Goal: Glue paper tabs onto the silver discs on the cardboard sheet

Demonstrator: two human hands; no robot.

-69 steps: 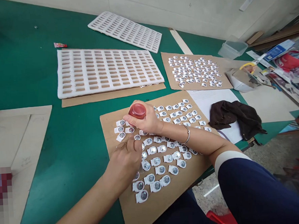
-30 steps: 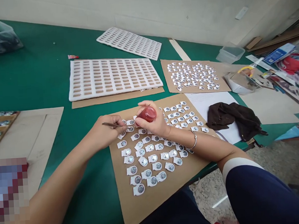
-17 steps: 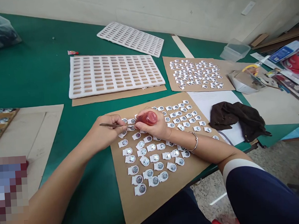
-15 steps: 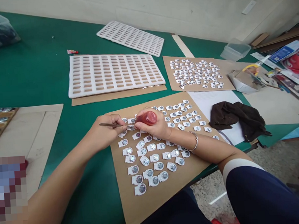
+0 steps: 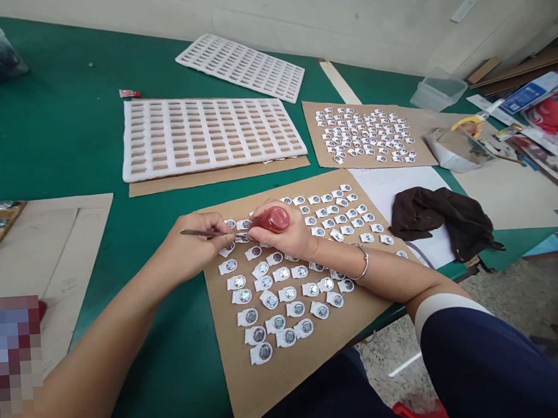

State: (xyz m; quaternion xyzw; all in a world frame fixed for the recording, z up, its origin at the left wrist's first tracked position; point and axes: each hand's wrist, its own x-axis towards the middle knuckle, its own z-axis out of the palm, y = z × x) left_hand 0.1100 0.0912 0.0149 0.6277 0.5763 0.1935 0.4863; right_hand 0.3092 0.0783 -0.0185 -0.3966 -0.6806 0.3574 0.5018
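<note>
My left hand (image 5: 193, 242) is closed on thin metal tweezers (image 5: 196, 233), whose tip points right toward a small piece beneath my other hand. My right hand (image 5: 288, 240) wraps around a small red bottle (image 5: 274, 219), its base facing up toward me and its nozzle end hidden by the fingers. Both hands are close together over a brown cardboard sheet (image 5: 252, 396). Rows of small white tabs with round silver discs (image 5: 261, 352) lie on that sheet, some of them covered by my hands and forearm.
Behind the sheet lie a white foam tray (image 5: 208, 137) with many slots and another foam tray (image 5: 246, 66). A second cardboard (image 5: 316, 150) bears more disc pieces. To the right are a dark brown cloth (image 5: 443, 218) and a clear plastic box (image 5: 437, 92). A wooden tray (image 5: 0, 242) stands at left.
The view has shifted slightly, so the things on the table appear a little further left and up. Both hands keep nearly the same pose, still holding the tweezers and the bottle.
</note>
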